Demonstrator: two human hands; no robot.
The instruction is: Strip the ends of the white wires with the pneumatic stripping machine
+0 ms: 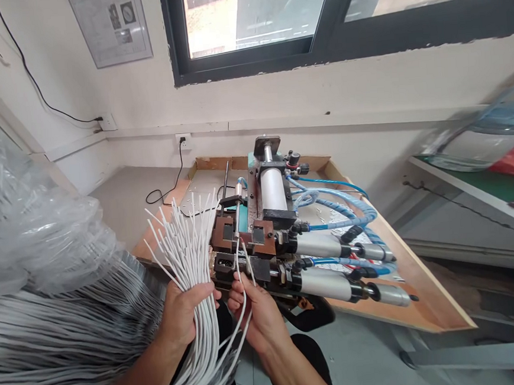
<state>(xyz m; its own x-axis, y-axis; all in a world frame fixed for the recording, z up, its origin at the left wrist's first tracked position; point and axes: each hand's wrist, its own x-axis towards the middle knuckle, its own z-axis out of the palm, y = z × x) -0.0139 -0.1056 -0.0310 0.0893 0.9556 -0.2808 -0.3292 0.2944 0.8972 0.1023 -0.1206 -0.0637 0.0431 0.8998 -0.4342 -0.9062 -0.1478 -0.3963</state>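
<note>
White cables (pixel 188 257), way too many to count, are bunched in the left hand (pixel 181 310), fingers wrapped right around them. Right hand (pixel 258 308) is pinching two single strands (pixel 244 300), tips up at the one machine (pixel 260 231). I count three silver cylinders on it: one upright (pixel 273 189), two lying sideways (pixel 329 284). It all sits on a wood-rimmed desk (pixel 434 300) by a pale wall (pixel 365 95) with one window (pixel 252 15), one poster (pixel 113 26) and two sockets (pixel 184 141). Blue hoses (pixel 360 211) clutter the desk's right side, a plastic-wrapped grey cable heap (pixel 64 338) crowds the far left, and the cable ends block part of the desk's left edge.
</note>
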